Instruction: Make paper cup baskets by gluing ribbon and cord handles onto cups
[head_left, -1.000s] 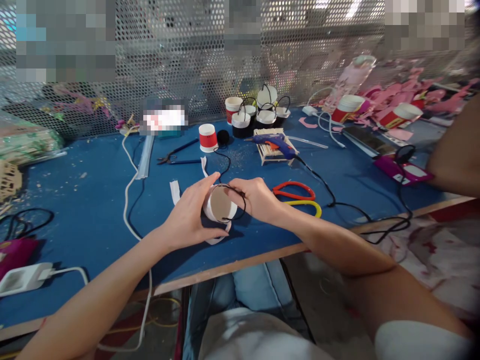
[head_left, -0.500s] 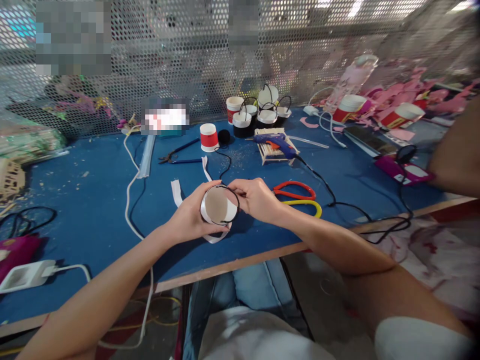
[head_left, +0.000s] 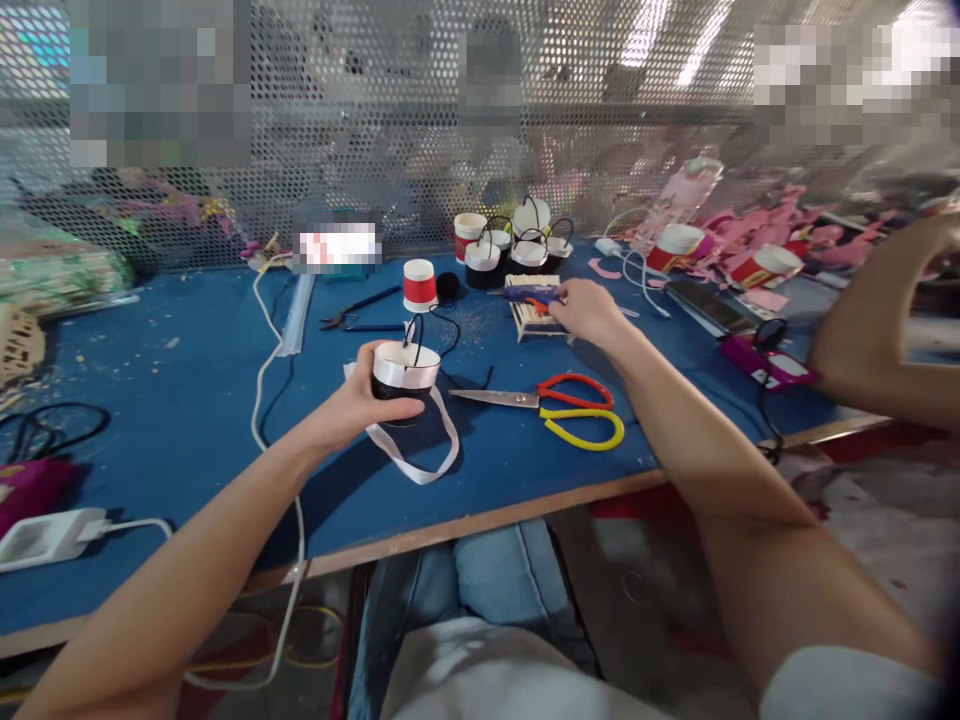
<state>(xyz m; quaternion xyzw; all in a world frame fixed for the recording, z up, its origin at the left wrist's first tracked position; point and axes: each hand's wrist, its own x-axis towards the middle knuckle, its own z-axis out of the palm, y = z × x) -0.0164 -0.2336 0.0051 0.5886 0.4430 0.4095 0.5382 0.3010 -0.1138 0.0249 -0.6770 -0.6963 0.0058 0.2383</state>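
Note:
My left hand [head_left: 358, 392] is closed round a small paper cup [head_left: 405, 372], black below with a white band at the rim and a black cord handle. A white ribbon [head_left: 420, 472] hangs in a loop below the cup onto the table. My right hand [head_left: 596, 318] grips the blue and orange glue gun [head_left: 536, 297], which lies over a small wooden stick rack [head_left: 546, 325]. Between my arms lie scissors [head_left: 517, 399] with one red and one yellow handle. A red and white paper cup [head_left: 419, 287] stands behind the held cup.
Blue-handled pliers [head_left: 360, 308] lie left of the red cup. Several black and white cups with cord handles [head_left: 484, 262] stand by the mesh screen [head_left: 420, 170]. A white cable [head_left: 257, 400] crosses the table [head_left: 202, 400] at left. Another person's arm [head_left: 862, 350] rests at right near a phone [head_left: 709, 307].
My right hand has left the cup and reached forward right to the glue gun. My left hand has tipped the cup more upright and shifted it slightly left, uncovering the scissor blades.

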